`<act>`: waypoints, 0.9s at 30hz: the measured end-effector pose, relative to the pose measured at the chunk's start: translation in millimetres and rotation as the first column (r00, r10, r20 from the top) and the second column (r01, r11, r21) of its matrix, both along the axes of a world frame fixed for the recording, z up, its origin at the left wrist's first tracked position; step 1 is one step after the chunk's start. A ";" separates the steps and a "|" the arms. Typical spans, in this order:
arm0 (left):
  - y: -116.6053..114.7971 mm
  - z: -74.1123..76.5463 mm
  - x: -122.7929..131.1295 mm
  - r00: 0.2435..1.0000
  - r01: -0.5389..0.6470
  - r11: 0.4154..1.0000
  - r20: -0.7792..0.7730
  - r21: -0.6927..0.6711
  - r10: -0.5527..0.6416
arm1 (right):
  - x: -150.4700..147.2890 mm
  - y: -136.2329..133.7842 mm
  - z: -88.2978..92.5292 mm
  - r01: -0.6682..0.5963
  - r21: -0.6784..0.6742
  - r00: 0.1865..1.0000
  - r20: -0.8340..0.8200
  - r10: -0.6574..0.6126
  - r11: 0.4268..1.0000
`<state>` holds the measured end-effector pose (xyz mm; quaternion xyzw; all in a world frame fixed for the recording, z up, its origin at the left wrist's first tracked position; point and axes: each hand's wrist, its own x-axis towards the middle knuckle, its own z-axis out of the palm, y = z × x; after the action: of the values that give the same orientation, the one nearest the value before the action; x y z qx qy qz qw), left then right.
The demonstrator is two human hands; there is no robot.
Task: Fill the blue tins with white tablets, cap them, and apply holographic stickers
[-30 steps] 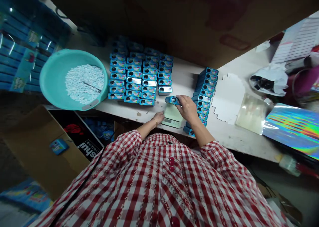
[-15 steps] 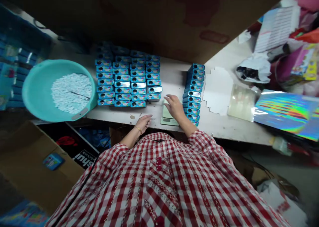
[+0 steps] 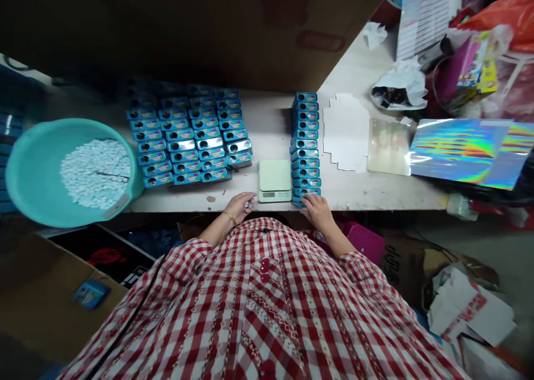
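Observation:
A pale green digital scale point(image 3: 274, 174) stands at the table's front edge with its plate bare. Just left of it, my left hand point(image 3: 238, 208) is closed with a few small pale pieces point(image 3: 247, 205) showing between the fingers. My right hand point(image 3: 317, 212) has its fingertips around the nearest blue tin point(image 3: 298, 202) in a single row of tins point(image 3: 305, 153) right of the scale. How firmly it grips is partly hidden. Farther left, a turquoise basin point(image 3: 31, 174) holds a heap of similar pale pieces point(image 3: 95, 174) with a thin dark tool lying in it.
Several columns of blue tins point(image 3: 179, 143) stand between basin and scale. A white cut-out card point(image 3: 346, 132), a clear sheet point(image 3: 389, 147) and shiny rainbow sheets point(image 3: 459, 152) lie rightward. A big cardboard box point(image 3: 250, 35) hangs over the back. An open carton point(image 3: 45, 291) sits low left.
My right hand has left the scale and come right and nearer, onto the front tin of the row. My left hand's fingers have curled in. The view has shifted rightward.

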<state>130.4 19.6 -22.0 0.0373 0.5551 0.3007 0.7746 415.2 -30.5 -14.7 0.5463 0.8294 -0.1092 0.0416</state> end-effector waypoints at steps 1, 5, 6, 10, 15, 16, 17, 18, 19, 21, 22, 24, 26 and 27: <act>-0.9 0.8 0.6 1.000 -0.005 1.000 -0.002 -0.007 0.005 | 3.1 -3.3 -3.2 0.001 0.013 1.000 -0.005 -0.001 1.000; -4.3 4.1 0.3 0.999 -0.040 0.998 0.018 -0.041 0.041 | 17.4 -13.7 -19.4 -0.019 0.110 0.999 -0.037 0.023 0.994; -4.6 5.0 -0.1 0.998 -0.055 0.997 0.031 -0.052 0.057 | 19.6 -14.2 -22.9 -0.038 0.159 0.998 -0.042 0.045 0.987; -3.4 9.2 -3.4 0.985 -0.097 0.988 0.131 -0.122 0.113 | 17.3 -11.1 -19.3 -0.104 0.342 0.992 -0.031 0.122 0.934; -1.9 15.6 -10.1 0.965 -0.149 0.979 0.196 -0.137 0.174 | -15.9 -0.1 29.2 -0.121 0.360 0.986 -0.066 0.154 0.925; -1.9 16.4 -10.8 0.963 -0.158 0.979 0.199 -0.128 0.181 | -27.4 6.5 38.2 -0.126 0.351 0.985 -0.069 0.160 0.928; -1.9 17.0 -11.1 0.962 -0.165 0.979 0.201 -0.118 0.186 | -39.7 15.4 44.7 -0.135 0.338 0.983 -0.070 0.168 0.932; -1.9 17.4 -11.1 0.962 -0.171 0.979 0.198 -0.108 0.190 | -52.3 26.3 48.1 -0.150 0.319 0.982 -0.064 0.179 0.936; -1.9 17.6 -10.8 0.962 -0.179 0.979 0.193 -0.099 0.195 | -64.2 38.9 48.4 -0.172 0.304 0.979 -0.053 0.197 0.937; -1.7 18.2 -9.9 0.960 -0.197 0.976 0.186 -0.093 0.211 | -83.7 64.8 41.9 -0.210 0.238 0.974 -0.031 0.223 0.948; -1.5 18.6 -9.7 0.957 -0.209 0.973 0.186 -0.095 0.224 | -90.7 76.2 36.7 -0.217 0.203 0.974 -0.026 0.227 0.955; -1.3 19.8 -10.0 0.947 -0.238 0.966 0.196 -0.096 0.253 | -100.4 91.2 27.3 -0.208 0.157 0.975 -0.040 0.217 0.966; -1.2 21.0 -11.4 0.934 -0.260 0.961 0.228 -0.097 0.276 | -108.6 93.2 22.7 -0.182 0.141 0.976 -0.097 0.196 0.973; -1.3 21.4 -12.4 0.926 -0.270 0.958 0.246 -0.099 0.287 | -114.0 89.7 22.6 -0.176 0.133 0.971 -0.139 0.194 0.975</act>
<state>117.9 18.3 -0.6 -0.1061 0.4584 0.3921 0.7905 301.2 59.2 8.0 0.4580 0.8826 -0.0961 -0.0442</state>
